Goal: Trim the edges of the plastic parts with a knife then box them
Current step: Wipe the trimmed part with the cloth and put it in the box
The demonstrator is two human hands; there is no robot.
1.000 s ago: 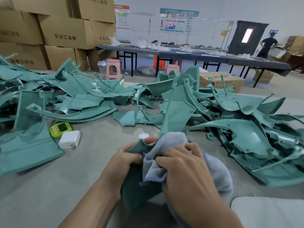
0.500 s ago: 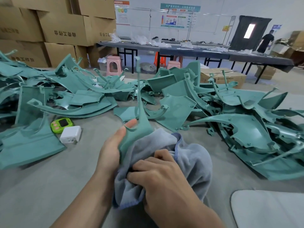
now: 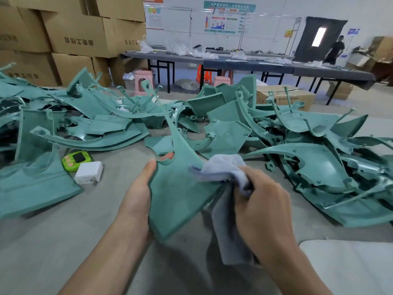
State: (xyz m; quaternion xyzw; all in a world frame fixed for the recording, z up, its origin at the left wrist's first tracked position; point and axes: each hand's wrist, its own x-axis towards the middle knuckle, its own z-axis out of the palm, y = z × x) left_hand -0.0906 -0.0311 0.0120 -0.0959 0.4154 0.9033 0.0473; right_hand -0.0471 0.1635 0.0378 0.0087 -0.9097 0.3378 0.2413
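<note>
Head view, nearest first: right hand (image 3: 261,205) knuckles-up, fingers curled tight round a bunched pale grey cloth (image 3: 225,169), soft and fleecy, one end hanging below the fist. The cloth's wad lies against the upper right edge of a teal plastic part (image 3: 176,196): matte, flat-faced, a broad panel narrowing to a long thin curved spur that rises away from the viewer. Left hand (image 3: 138,194) grips the panel's left edge, thumb laid along the front and a fingertip showing through a rounded notch at the top; the part is held up off the worktop (image 3: 53,241), which is covered in grey, felt-like material. A smooth white pad (image 3: 350,269) sits at the lower right corner. Beside the left hand lie a lime-green timer (image 3: 76,160) and a white charger block (image 3: 89,172), touching. Beyond, heaps of matching teal parts (image 3: 319,167) sprawl across the worktop, curved and ribbed. Further back: stacked cardboard cartons (image 3: 80,37), pink stools (image 3: 144,78), long dark tables (image 3: 244,62), a person (image 3: 335,52) by a dark doorway.
</note>
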